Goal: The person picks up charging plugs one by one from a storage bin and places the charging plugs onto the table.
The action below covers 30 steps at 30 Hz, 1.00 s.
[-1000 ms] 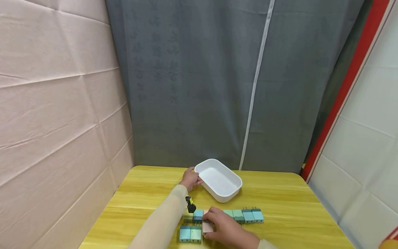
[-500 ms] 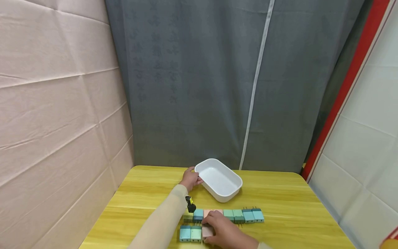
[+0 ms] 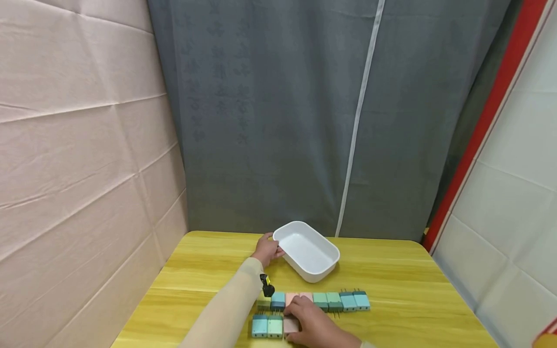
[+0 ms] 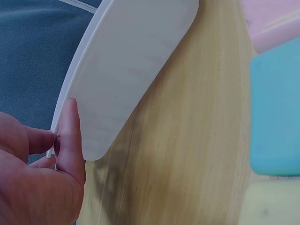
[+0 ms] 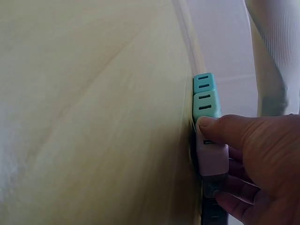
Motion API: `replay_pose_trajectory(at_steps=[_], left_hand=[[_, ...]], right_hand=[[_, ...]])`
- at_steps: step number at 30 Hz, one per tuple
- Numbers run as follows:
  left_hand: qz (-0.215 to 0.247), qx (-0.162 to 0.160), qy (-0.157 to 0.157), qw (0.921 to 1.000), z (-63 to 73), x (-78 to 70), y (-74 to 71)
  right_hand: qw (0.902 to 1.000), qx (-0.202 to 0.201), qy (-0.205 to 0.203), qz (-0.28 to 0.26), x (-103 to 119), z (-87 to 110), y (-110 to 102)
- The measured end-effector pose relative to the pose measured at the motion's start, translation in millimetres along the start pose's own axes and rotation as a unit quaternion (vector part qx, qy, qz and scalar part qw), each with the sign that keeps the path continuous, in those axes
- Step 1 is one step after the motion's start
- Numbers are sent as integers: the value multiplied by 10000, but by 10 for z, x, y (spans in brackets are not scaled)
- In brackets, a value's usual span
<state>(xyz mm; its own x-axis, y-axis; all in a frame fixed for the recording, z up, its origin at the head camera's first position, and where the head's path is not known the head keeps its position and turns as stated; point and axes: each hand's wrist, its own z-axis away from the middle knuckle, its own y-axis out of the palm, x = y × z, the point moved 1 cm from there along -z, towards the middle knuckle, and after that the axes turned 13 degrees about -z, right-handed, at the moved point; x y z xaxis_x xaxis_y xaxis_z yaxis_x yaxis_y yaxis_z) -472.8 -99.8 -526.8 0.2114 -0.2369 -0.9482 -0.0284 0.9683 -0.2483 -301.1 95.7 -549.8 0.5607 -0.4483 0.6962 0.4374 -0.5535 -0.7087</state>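
My left hand (image 3: 264, 250) pinches the left rim of a white plastic tub (image 3: 310, 249) on the table. In the left wrist view, the thumb and fingers (image 4: 70, 136) lie on either side of the rim. Near the front, my right hand (image 3: 314, 325) holds a pink plug adapter (image 3: 291, 325) at the right end of a short row. The right wrist view shows my thumb across the slotted end of the pink adapter (image 5: 212, 159), its other fingers along the far side. Beside it stand a pale green adapter (image 3: 275, 327) and a light blue adapter (image 3: 259, 327).
Behind runs a longer row of adapters: yellow-green (image 3: 263, 304), blue (image 3: 277, 300), pink (image 3: 291, 298), several green and blue ones, some with metal prongs showing. The wooden table (image 3: 404, 280) ends at a grey curtain (image 3: 270, 145). Pale cloth walls stand at both sides.
My right hand has drawn slightly toward me with the pink adapter, which now lines up beside the pale green one. The left hand and tub have hardly moved.
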Motion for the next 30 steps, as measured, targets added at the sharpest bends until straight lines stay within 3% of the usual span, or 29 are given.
replay_pose_trajectory(at_steps=[8,18,21,23,26,28,30], left_hand=[[-60,7,4,10000,8,8,15],[100,-46,0,9999,-78,73,42],[-22,-249,-7,9997,-92,65,39],[-409,-553,79,9976,-82,49,32],[-1347,-1126,517,9831,-48,23,7],[-2081,-1470,1099,9607,-22,3,-9],[-2844,-1592,1712,9298,14,-11,-13]], right_hand=[[9998,-51,143,-158,-13,17,10],[9980,-233,212,-545,-69,75,36],[9965,-425,340,-628,-90,106,-28],[9949,-648,450,-626,-105,128,-109],[9913,-1123,509,-457,-144,131,-291],[9872,-1490,492,-292,-189,98,-439],[9820,-1837,444,-13,-246,42,-588]])
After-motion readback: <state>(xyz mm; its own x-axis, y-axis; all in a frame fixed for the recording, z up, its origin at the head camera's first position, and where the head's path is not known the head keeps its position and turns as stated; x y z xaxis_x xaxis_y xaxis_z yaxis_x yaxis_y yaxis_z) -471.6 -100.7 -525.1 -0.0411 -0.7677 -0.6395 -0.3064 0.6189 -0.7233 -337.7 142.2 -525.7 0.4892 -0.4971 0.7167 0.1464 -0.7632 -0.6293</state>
